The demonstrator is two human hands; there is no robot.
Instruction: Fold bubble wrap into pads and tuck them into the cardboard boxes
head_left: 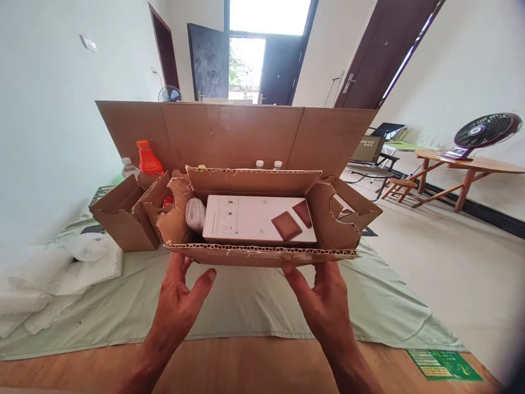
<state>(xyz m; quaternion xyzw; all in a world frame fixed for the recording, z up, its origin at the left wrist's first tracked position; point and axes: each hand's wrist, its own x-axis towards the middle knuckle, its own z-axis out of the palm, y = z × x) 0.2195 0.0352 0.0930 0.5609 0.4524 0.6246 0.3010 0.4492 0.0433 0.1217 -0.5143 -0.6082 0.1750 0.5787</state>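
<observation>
An open cardboard box [262,257] with ragged cut edges is held up in front of me, tilted so its inside shows. My left hand [182,295] supports its lower left side, thumb out to the side and fingers partly hidden beneath. On the right, my right hand [322,298] grips the underside, its thumb against the front wall and its fingertips out of sight. Inside lies a white carton [250,216] printed with brown squares. Beside it, at the left end, is a bundle of clear bubble wrap [196,214]; its contents cannot be made out.
Behind stands a tall cardboard panel [233,131]. Another open cardboard box [123,219], an orange-red bottle [148,158] and a clear bottle [129,168] are at the left. Loose bubble wrap [61,273] lies on the green cloth [246,312]. A green printed card [445,365] is at front right.
</observation>
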